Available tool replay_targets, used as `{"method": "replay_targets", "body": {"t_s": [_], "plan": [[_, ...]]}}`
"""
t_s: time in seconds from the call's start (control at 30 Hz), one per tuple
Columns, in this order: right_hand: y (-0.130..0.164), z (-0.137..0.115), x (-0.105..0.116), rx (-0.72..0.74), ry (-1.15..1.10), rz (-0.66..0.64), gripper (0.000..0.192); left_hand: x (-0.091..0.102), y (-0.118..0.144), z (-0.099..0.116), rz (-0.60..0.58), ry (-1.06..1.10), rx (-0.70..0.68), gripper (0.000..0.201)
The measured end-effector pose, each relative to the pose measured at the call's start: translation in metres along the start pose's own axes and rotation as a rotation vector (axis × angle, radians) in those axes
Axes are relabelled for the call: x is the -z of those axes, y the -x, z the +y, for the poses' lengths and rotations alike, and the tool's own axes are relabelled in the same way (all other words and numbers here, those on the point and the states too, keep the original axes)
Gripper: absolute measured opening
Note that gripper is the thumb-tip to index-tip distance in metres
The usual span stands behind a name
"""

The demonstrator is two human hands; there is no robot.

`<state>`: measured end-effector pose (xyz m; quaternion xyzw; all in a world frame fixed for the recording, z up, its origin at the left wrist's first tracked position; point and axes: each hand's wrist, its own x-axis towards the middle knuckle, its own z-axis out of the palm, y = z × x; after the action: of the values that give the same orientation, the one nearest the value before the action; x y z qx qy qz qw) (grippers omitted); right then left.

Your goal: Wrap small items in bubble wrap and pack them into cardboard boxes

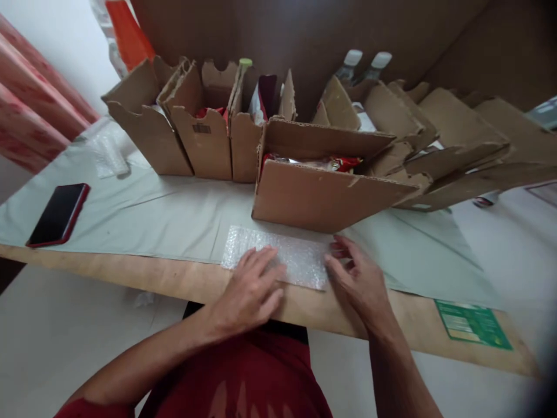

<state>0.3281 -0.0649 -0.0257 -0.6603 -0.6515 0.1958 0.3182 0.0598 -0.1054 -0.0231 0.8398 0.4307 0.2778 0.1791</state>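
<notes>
Best to keep the bubble wrap sheet (278, 256) flat and square to the table edge (183, 278) while smoothing it. The left hand (252, 290) lies spread, palm down on its near edge; the right hand (354, 278), fingers loosely open, touches its right end, just under the cardboard box (322, 197).

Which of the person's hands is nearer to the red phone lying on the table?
The left. The left hand rests flat on the bubble wrap sheet, on the side toward the phone. The right hand is at the sheet's far end, further from the phone.
</notes>
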Motion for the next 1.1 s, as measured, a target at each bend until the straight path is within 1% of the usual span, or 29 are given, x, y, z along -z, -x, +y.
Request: {"method": "replay_targets", "body": {"t_s": [0.07,0.1,0.13,0.17,0.27,0.3,0.37,0.43,0.57,0.63,0.67,0.73,0.8,0.87,0.9,1.0,1.03,1.1], "plan": [[0.005,0.002,0.005,0.135,0.151,0.117,0.045,0.006,-0.006,-0.013,0.026,-0.071,0.032,0.043],[0.007,-0.002,0.002,0.213,0.205,0.136,0.045,0.006,-0.009,-0.018,0.019,-0.110,0.036,0.047],[0.010,-0.009,-0.005,0.291,0.249,0.116,0.045,0.005,-0.012,-0.022,-0.007,-0.150,0.028,0.052],[0.013,-0.018,-0.015,0.366,0.283,0.061,0.047,0.003,-0.014,-0.026,-0.050,-0.187,0.009,0.056],[0.019,-0.043,-0.051,0.536,0.355,-0.192,0.052,-0.005,-0.013,-0.035,-0.214,-0.278,-0.047,0.069],[0.020,-0.047,-0.061,0.573,0.375,-0.258,0.053,-0.007,-0.011,-0.039,-0.256,-0.296,-0.054,0.072],[0.024,-0.045,-0.068,0.615,0.419,-0.317,0.053,-0.006,-0.005,-0.048,-0.291,-0.312,-0.043,0.072],[0.029,-0.028,-0.061,0.624,0.455,-0.309,0.053,-0.003,0.001,-0.056,-0.280,-0.303,-0.015,0.069],[0.042,0.017,-0.022,0.567,0.496,-0.224,0.052,0.002,0.009,-0.061,-0.232,-0.236,0.032,0.063],[0.045,0.030,-0.005,0.534,0.497,-0.176,0.048,0.005,0.009,-0.061,-0.228,-0.197,0.038,0.061],[0.043,0.032,0.000,0.517,0.485,-0.140,0.045,0.007,0.008,-0.061,-0.229,-0.183,0.038,0.058],[0.035,0.028,0.006,0.477,0.445,-0.059,0.038,0.014,0.003,-0.063,-0.214,-0.183,0.043,0.049],[0.021,0.017,0.003,0.450,0.412,-0.012,0.035,0.023,-0.007,-0.069,-0.154,-0.234,0.060,0.043],[0.003,0.004,-0.006,0.434,0.424,-0.049,0.034,0.032,-0.020,-0.076,-0.091,-0.320,0.086,0.044],[-0.006,-0.001,-0.011,0.425,0.440,-0.085,0.035,0.035,-0.027,-0.080,-0.081,-0.361,0.097,0.046],[-0.027,-0.011,-0.025,0.409,0.474,-0.170,0.033,0.039,-0.045,-0.091,-0.112,-0.433,0.116,0.050],[-0.031,-0.013,-0.027,0.412,0.470,-0.182,0.029,0.041,-0.048,-0.093,-0.122,-0.437,0.113,0.047],[-0.032,-0.017,-0.024,0.425,0.452,-0.194,0.021,0.045,-0.051,-0.094,-0.122,-0.426,0.097,0.035]]}}
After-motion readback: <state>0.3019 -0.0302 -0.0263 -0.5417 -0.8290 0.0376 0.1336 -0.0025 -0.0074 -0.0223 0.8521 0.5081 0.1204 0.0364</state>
